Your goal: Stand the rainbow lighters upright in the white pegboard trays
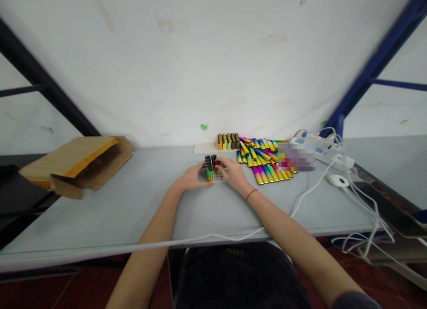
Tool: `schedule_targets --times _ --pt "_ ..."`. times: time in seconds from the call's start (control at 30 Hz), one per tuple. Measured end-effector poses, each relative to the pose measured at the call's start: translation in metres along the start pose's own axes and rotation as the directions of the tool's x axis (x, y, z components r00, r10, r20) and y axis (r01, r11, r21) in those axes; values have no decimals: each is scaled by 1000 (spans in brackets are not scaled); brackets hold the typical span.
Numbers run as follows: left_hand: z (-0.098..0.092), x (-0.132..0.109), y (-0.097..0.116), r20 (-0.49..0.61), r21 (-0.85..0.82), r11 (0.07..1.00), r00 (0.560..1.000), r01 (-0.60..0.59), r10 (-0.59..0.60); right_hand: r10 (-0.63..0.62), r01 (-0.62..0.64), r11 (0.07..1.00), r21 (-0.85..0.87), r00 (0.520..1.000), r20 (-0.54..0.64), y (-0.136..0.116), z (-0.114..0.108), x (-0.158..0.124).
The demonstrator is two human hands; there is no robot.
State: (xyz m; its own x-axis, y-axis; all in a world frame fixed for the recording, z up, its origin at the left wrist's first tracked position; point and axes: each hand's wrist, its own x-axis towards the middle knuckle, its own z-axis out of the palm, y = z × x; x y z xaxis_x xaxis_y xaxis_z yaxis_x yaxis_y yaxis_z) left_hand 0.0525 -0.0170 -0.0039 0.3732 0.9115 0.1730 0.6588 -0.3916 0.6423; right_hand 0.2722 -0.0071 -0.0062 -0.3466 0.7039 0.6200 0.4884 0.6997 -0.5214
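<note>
My left hand [191, 177] and my right hand [232, 172] meet at the middle of the grey table [110, 211]. Between them stands a small cluster of upright rainbow-coloured lighters [210, 166] in a pale tray [217, 176]. The left hand's fingers curl against the cluster's left side. The right hand's fingers close round its right side. A heap of loose rainbow lighters [263, 160] lies just right of my right hand. Behind the hands a short row of upright lighters [228, 141] stands in a white tray [205, 147].
An open cardboard box [78, 164] lies on its side at the table's left end. A white power strip [322, 148], a small white device [337, 180] and trailing white cables [363, 211] occupy the right. Dark and blue frame posts rise on either side.
</note>
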Motion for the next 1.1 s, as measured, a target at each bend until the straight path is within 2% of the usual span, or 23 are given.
schedule_targets --times 0.33,0.4,0.43,0.47,0.5,0.57,0.63,0.73,0.83,1.0,1.1 --pt "-1 1 0 12 20 1000 1000 3 -4 -44 61 979 -193 995 95 -3 -7 3" --pt "-1 0 0 12 25 1000 1000 6 -7 37 -22 964 -264 998 53 0 -17 7" --pt "-1 0 0 9 32 999 1000 10 -11 119 -111 943 -315 993 4 4 -24 8" --pt "-1 0 0 5 40 999 1000 14 -15 221 -229 901 -369 973 -65 9 -32 9" --pt "-1 0 0 2 46 999 1000 18 -18 327 -359 834 -418 933 -149 14 -41 9" --pt "-2 -1 1 6 53 998 1000 21 -21 479 -565 670 -481 825 -300 27 -58 7" --pt "-2 -1 2 13 55 998 1000 20 -21 551 -667 545 -508 742 -382 40 -72 3" --pt "-3 -1 3 10 51 999 1000 21 -21 634 -725 460 -513 673 -381 52 -83 -3" --pt "-3 -1 3 7 50 999 1000 15 -15 687 -740 438 -510 642 -341 56 -85 -5" --pt "-3 -1 3 10 58 998 1000 18 -18 665 -712 440 -547 668 -334 54 -84 -3" --pt "-3 -1 4 5 49 999 1000 16 -16 667 -703 417 -576 667 -331 54 -83 -1"
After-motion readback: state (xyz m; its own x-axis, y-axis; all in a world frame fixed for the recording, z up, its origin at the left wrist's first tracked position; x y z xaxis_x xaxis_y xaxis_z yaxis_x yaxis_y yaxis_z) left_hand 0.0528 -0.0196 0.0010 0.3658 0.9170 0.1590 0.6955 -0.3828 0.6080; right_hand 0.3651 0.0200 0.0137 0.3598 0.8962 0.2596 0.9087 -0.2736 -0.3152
